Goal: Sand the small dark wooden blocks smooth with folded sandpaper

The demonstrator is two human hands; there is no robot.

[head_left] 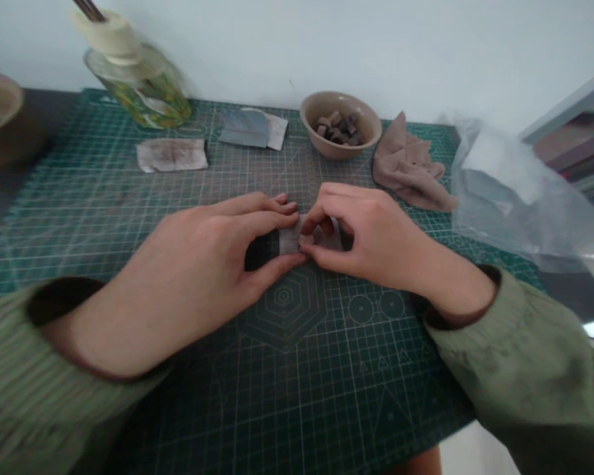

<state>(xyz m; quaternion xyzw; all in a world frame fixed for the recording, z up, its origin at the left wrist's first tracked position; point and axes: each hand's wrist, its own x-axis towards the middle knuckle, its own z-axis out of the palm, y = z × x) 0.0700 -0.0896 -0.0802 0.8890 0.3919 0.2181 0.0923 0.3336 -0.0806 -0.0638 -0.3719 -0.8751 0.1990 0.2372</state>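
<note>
A small pale grey piece of sandpaper lies flat on the green cutting mat, partly covered by my fingers. My left hand holds it down from the left, with the fingertips at its far edge and the thumb at its near edge. Over the same piece, my right hand pinches a tiny light block between thumb and fingers. Most of the block is hidden by the fingertips, so its shape is hard to make out.
Behind my hands are a stained sandpaper strip, grey and white sheets, a bowl of small brown blocks and a crumpled brownish cloth. A reed diffuser bottle stands back left, a clear plastic bag lies right, another bowl far left.
</note>
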